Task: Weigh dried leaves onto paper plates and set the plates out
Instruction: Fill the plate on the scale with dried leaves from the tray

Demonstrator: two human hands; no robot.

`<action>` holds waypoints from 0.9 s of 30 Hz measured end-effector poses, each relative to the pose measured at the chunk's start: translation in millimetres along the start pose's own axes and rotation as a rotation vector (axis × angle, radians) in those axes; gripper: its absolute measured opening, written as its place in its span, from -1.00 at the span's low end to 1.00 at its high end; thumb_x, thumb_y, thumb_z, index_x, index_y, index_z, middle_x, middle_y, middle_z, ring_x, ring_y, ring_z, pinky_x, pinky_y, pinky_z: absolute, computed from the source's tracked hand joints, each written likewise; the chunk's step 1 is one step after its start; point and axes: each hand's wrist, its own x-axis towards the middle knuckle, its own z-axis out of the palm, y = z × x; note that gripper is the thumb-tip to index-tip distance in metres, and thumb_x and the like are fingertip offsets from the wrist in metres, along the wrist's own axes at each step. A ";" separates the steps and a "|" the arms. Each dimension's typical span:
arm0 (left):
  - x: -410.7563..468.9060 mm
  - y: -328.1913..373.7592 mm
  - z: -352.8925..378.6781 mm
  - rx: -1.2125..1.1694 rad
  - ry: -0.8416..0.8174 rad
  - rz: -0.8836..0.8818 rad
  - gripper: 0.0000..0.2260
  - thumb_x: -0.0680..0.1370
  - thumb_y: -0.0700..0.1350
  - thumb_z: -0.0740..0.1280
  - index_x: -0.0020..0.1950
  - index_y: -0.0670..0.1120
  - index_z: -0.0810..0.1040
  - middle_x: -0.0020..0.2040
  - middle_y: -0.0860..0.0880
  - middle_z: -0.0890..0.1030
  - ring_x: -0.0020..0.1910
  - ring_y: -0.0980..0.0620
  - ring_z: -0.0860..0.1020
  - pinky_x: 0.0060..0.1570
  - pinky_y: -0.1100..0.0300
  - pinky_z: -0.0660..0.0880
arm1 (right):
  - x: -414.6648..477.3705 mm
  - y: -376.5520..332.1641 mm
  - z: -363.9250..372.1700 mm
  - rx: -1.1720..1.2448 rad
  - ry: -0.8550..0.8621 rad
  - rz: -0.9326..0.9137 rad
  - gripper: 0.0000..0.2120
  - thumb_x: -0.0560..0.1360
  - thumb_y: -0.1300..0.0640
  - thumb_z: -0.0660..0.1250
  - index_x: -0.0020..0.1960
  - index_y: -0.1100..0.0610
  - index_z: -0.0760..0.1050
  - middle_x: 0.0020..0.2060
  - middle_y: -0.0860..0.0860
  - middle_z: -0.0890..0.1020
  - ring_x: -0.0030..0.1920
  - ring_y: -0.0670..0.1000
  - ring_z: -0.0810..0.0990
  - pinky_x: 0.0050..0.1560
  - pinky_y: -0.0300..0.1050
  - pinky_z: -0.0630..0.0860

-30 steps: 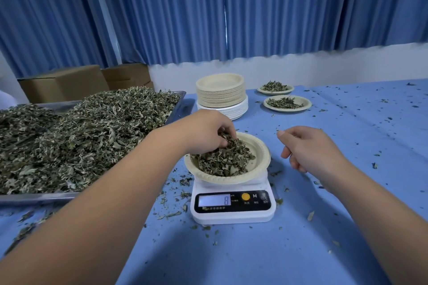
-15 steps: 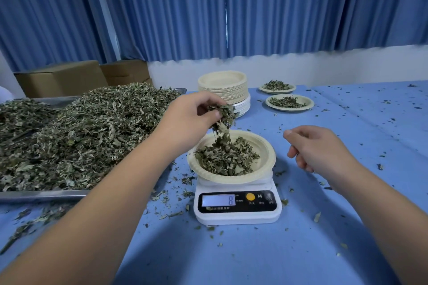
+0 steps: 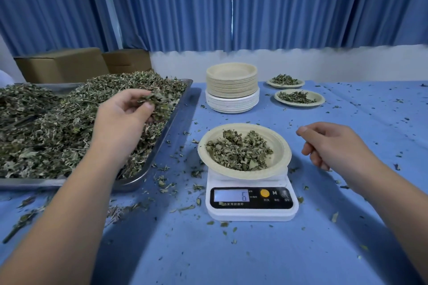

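Two hands of ours are over the blue table (image 3: 231, 252). Our left hand (image 3: 125, 120) is above the metal tray (image 3: 183, 97), fingers and thumb curled round a clump of dried leaves (image 3: 158, 104) just over the big heap (image 3: 46, 122). Our right hand (image 3: 331, 143) hovers right of the scale (image 3: 251, 214), not touching it, fingers loosely curled with nothing in them. A paper plate (image 3: 281, 146) sits on the scale holding a small pile of leaves (image 3: 238, 152); the display (image 3: 231, 195) reads 6. Behind stands a stack of plates (image 3: 231, 83), and right of it a nearer filled plate (image 3: 319, 99) and a farther filled plate (image 3: 298, 83).
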 end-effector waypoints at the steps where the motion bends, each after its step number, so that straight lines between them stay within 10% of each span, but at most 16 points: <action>1: 3.5 -5.8 -6.3 0.057 0.037 -0.006 -0.75 0.55 -0.21 0.36 -0.10 0.18 0.58 -0.20 0.07 0.63 -0.42 0.28 0.54 -0.49 0.37 0.45 | -0.1 0.3 0.2 -0.001 0.000 0.000 -0.79 0.55 -0.01 0.29 -0.15 0.08 0.58 -0.49 -0.09 0.57 -0.55 -0.07 0.41 -0.51 -0.21 0.35; 27: 2.0 -35.0 -14.0 0.649 -0.063 -0.013 -0.90 0.58 -0.08 0.30 0.05 0.03 0.59 0.02 -0.03 0.55 -0.27 0.07 0.50 -0.33 0.19 0.38 | -7.5 -2.5 7.1 -0.023 -0.035 0.000 -0.79 0.54 0.02 0.29 -0.13 0.11 0.60 -0.49 -0.08 0.57 -0.54 -0.06 0.41 -0.49 -0.16 0.38</action>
